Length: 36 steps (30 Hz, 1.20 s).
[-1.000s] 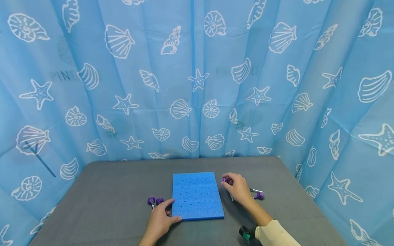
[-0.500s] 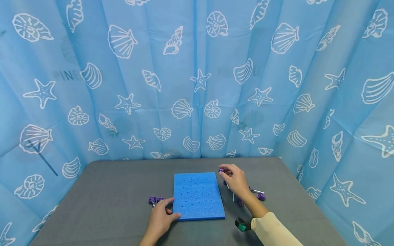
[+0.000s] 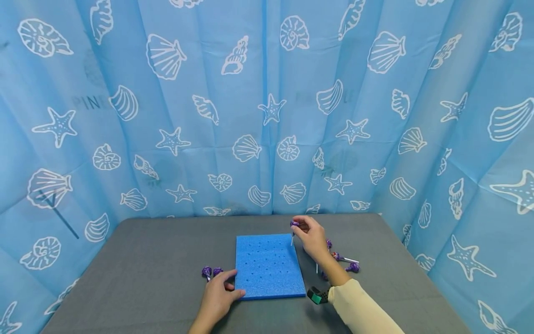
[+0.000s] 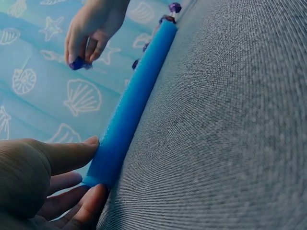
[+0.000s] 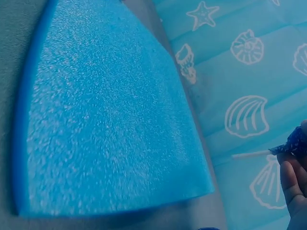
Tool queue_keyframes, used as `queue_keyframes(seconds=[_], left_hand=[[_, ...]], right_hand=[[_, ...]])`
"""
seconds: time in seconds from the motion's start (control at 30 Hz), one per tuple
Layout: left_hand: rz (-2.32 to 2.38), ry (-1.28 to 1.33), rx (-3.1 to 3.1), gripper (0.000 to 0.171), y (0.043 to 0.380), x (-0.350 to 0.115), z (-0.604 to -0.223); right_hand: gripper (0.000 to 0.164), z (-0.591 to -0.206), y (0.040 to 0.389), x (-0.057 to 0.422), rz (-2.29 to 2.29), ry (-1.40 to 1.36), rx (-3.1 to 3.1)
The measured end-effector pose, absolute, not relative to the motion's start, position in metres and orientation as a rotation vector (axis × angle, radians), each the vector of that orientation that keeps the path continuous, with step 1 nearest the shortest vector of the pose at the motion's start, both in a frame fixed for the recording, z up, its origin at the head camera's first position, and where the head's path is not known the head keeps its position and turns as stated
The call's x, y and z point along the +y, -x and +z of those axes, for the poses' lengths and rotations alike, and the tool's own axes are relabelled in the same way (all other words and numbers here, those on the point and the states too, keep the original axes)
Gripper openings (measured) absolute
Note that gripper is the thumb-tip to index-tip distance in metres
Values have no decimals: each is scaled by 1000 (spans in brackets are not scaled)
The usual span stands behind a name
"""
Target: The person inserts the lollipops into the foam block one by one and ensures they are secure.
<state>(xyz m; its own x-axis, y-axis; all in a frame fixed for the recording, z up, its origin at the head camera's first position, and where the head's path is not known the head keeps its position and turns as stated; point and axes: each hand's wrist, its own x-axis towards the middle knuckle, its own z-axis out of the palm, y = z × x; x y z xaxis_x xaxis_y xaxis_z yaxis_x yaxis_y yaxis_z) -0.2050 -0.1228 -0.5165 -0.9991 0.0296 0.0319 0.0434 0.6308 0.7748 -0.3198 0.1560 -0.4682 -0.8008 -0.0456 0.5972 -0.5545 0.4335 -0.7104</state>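
1. Cream sleeve [image 3: 365, 304] sat closest at bottom right, with a black strap [image 3: 318, 295] by its cuff, green patch and all.

2. Left hand [image 3: 216, 299] was next. Thumb and fingers were spread apart and touched the near-left corner of the foam pad [image 3: 271, 265]. Looked more like steadying than real gripping to me.

3. Just past that hand lay the left-side lollipops [image 3: 206, 272], two purple-wrapped ones, sticks partly hidden.

4. Foam pad itself was blue, flat on the gray table [image 3: 158, 260], dotted with small holes [image 3: 267, 269]. I saw no stick standing in any of them, so my guess is this was the first one going in.

5. Off to the pad's right, the loose lollipops [image 3: 353, 267] lay scattered, some half covered by the forearm.

6. Right hand [image 3: 313, 235] had thumb and fingers clamped on the held lollipop [image 3: 294, 223] by its wrapped head, stick down, in the air by the pad's far-right corner. I'd call that the carry-and-line-up step. Next move probably called for getting the stick tip over a hole, keeping it upright and pushing gently; coming in slanted could've missed or bent it.

7. Way back hung the seashell curtain [image 3: 250, 176].
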Motion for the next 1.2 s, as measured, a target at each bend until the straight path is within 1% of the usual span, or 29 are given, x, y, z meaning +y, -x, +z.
queue_keyframes(seconds=[0.33,0.53,1.2], left_hand=[[-1326,56,-2821,58,204,-123,-517],[-1313,67,-2815,58,204,-125,-520],[-1361,52,-2803,59,205,-123,-521]], right_hand=[[19,-481,331,143,1360,-506,-2218],[17,-489,335,136,1356,-461,-2270],[19,-501,329,128,1262,-512,-2337]])
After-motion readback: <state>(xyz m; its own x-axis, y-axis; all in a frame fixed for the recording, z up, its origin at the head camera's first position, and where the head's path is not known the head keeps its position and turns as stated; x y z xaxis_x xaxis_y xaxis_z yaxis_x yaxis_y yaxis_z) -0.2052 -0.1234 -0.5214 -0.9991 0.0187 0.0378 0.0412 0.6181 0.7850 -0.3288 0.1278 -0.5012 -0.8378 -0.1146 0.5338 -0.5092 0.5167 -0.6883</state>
